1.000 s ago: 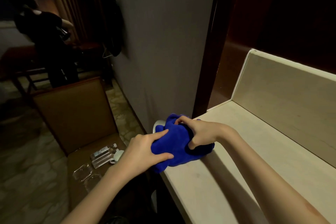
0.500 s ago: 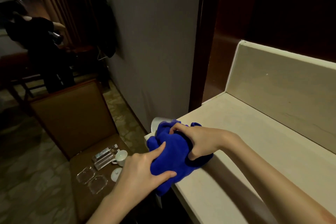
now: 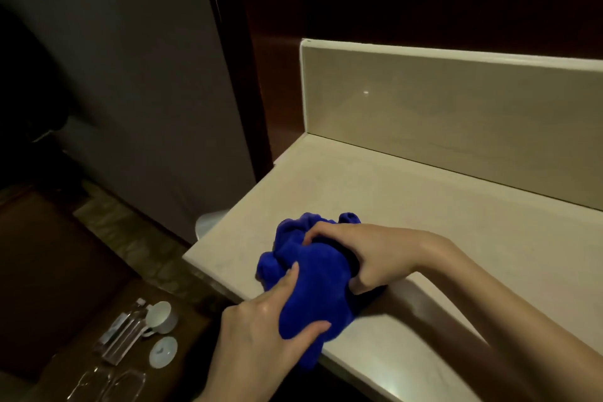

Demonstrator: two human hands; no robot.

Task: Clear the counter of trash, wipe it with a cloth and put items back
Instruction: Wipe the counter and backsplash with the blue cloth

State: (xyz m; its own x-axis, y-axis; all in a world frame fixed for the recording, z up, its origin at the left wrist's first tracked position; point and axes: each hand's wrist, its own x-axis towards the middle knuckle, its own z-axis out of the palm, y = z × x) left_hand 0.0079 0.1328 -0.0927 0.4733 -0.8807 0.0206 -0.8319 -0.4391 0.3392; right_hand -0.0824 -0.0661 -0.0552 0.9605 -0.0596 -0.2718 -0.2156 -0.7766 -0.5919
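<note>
Your 2 hands bunch the blue cloth (image 3: 313, 277) at the near left edge of the counter (image 3: 424, 212): left hand (image 3: 261, 326) pinching its near side, right hand (image 3: 368, 254) gripping its far side.

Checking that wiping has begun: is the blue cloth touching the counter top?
Touching. The head view shows the bunched blue cloth lying on the counter near its front edge, with both hands gripping it.
</note>
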